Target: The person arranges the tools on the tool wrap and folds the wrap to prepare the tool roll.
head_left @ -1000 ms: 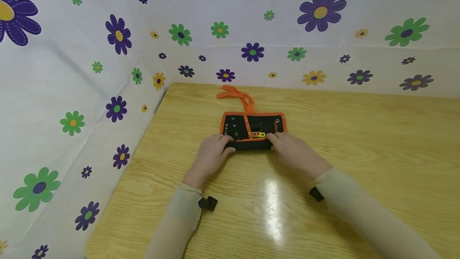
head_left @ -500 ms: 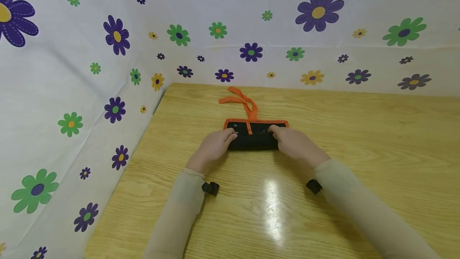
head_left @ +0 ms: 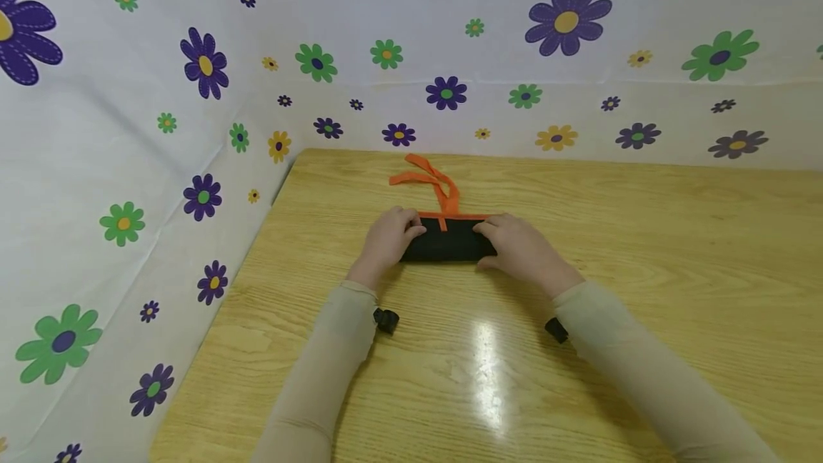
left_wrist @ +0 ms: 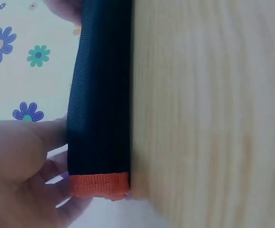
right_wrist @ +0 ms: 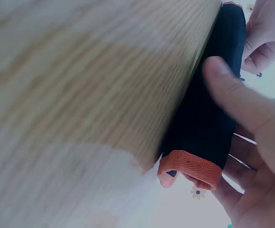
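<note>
A black fabric tool roll (head_left: pixel 446 247) with orange edging lies on the table, mostly rolled into a thick flat bundle. My left hand (head_left: pixel 387 243) grips its left end; in the left wrist view the thumb and fingers meet the black cloth (left_wrist: pixel 99 95) near the orange-bound end. At the opposite end my right hand (head_left: pixel 524 250) holds the roll, the thumb lying across its near face in the right wrist view and the other fingers behind it. Two orange tie straps (head_left: pixel 445 195) trail from the far edge. The pouch's printed inside is hidden.
The wood-grain table (head_left: pixel 675 270) extends well to the right of the roll. A white cloth with flower prints (head_left: pixel 489 56) hangs along the back and left side. Black wrist cameras (head_left: pixel 386 320) sit under both sleeves.
Both hands have rolled the pouch away from me toward its strap edge. The printed panel, the yellow-labelled item and the numbers are now covered, leaving only a thin orange edge showing.
</note>
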### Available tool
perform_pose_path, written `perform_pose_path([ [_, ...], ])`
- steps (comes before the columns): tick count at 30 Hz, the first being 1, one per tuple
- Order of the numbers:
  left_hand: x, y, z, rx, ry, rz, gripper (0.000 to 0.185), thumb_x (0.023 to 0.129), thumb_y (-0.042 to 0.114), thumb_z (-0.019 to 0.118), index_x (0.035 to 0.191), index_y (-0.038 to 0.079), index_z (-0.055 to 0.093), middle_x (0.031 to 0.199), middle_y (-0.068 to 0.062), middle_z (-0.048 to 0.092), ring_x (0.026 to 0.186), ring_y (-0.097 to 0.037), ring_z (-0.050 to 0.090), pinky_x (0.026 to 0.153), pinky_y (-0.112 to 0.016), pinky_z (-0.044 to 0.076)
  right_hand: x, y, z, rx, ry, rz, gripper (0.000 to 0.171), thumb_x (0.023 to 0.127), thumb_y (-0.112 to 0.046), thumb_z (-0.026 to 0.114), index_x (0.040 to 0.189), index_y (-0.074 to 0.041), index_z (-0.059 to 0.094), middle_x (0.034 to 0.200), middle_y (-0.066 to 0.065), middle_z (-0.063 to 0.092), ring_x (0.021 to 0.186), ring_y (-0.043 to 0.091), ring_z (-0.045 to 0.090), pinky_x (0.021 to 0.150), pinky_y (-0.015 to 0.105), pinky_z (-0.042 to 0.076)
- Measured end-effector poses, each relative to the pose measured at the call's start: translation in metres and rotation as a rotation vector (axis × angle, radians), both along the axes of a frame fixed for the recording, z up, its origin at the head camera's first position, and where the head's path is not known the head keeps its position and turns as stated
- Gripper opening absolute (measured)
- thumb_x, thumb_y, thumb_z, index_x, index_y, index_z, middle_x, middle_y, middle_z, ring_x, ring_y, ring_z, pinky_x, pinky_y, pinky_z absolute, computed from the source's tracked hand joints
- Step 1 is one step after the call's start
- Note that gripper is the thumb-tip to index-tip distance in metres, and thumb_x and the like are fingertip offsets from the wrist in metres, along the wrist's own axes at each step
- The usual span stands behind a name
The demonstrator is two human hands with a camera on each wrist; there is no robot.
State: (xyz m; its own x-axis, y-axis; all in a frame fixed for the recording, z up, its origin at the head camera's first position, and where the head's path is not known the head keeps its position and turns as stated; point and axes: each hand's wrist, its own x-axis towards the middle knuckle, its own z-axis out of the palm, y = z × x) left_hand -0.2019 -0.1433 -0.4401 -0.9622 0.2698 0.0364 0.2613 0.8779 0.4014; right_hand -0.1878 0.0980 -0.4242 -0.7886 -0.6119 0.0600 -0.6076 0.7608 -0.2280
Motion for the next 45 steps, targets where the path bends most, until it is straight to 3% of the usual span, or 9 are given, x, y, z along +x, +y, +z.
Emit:
perform_pose_path([
  [7,0.015,-0.001,0.001,-0.026,0.052,-0.037,0.037,0.088,0.047,0.052,0.080,0.015,0.068,0.073,0.002,0.055,0.065,-0.013,0.049,0.059,-0.027,0.041,0.001,-0.002,-0.001,0.081,0.003,0.028,0.058,0.075,-0.024,0.075,0.123,0.001,0.053,0.117,0.016,0.057,0.109,0.033,0.052,0.092,0.044,0.043],
  [10,0.027,-0.003,0.003,-0.057,0.009,-0.083,0.055,0.079,0.062,0.054,0.103,0.014,0.066,0.093,-0.001,0.059,0.083,-0.017,0.055,0.074,-0.032,0.046,0.002,-0.001,0.001,0.071,-0.024,0.020,0.054,0.077,-0.019,0.073,0.122,0.001,0.051,0.112,0.016,0.059,0.102,0.032,0.055,0.088,0.043,0.044],
  [14,0.036,-0.008,0.001,-0.056,-0.023,-0.122,0.069,0.070,0.058,0.068,0.123,0.017,0.051,0.118,-0.001,0.055,0.105,-0.019,0.052,0.091,-0.037,0.042,0.004,0.004,0.005,0.027,-0.110,-0.003,0.048,0.082,-0.019,0.068,0.121,0.000,0.049,0.107,0.014,0.061,0.096,0.030,0.057,0.085,0.043,0.046],
  [20,0.033,-0.014,0.000,0.010,-0.050,-0.116,0.051,0.077,0.048,0.067,0.117,0.019,0.057,0.117,0.002,0.052,0.105,-0.016,0.050,0.091,-0.035,0.042,0.006,0.009,0.009,0.015,-0.152,-0.001,0.039,0.092,-0.022,0.054,0.122,0.002,0.051,0.115,0.016,0.057,0.104,0.033,0.054,0.091,0.046,0.043],
  [27,0.028,-0.016,0.006,-0.020,-0.089,-0.137,0.063,0.077,0.052,0.064,0.127,0.017,0.051,0.121,-0.003,0.053,0.112,-0.021,0.048,0.096,-0.041,0.038,0.003,0.016,0.001,-0.082,-0.195,-0.009,0.035,0.096,-0.020,0.046,0.122,0.002,0.054,0.110,0.015,0.052,0.097,0.029,0.048,0.083,0.042,0.044],
  [32,0.023,-0.016,0.007,0.003,-0.111,-0.124,0.056,0.076,0.046,0.069,0.121,0.017,0.054,0.111,0.000,0.059,0.095,-0.017,0.054,0.085,-0.035,0.043,-0.001,0.016,0.001,-0.086,-0.247,-0.030,0.035,0.098,-0.020,0.040,0.125,0.000,0.050,0.115,0.015,0.055,0.106,0.032,0.051,0.090,0.045,0.043],
  [36,0.019,-0.014,0.008,0.025,-0.152,-0.120,0.041,0.084,0.043,0.061,0.115,0.016,0.057,0.101,0.001,0.062,0.083,-0.014,0.055,0.074,-0.032,0.045,-0.001,0.018,0.001,-0.094,-0.266,-0.060,0.029,0.098,-0.019,0.038,0.113,-0.001,0.055,0.103,0.011,0.062,0.094,0.027,0.058,0.082,0.042,0.047],
  [42,0.015,-0.009,0.011,-0.032,-0.198,-0.156,0.043,0.091,0.045,0.048,0.116,0.013,0.057,0.111,-0.002,0.060,0.100,-0.018,0.057,0.087,-0.036,0.045,0.000,0.021,0.000,-0.101,-0.141,-0.037,0.026,0.097,-0.016,0.043,0.098,0.001,0.063,0.085,0.009,0.056,0.077,0.024,0.052,0.070,0.037,0.045],
  [45,0.012,-0.006,0.010,-0.055,-0.237,-0.174,0.044,0.093,0.047,0.040,0.111,0.011,0.058,0.104,-0.003,0.061,0.096,-0.019,0.057,0.084,-0.036,0.045,0.000,0.021,0.002,-0.098,-0.158,-0.060,0.026,0.096,-0.014,0.043,0.096,0.001,0.065,0.080,0.008,0.054,0.072,0.021,0.048,0.067,0.034,0.045],
])
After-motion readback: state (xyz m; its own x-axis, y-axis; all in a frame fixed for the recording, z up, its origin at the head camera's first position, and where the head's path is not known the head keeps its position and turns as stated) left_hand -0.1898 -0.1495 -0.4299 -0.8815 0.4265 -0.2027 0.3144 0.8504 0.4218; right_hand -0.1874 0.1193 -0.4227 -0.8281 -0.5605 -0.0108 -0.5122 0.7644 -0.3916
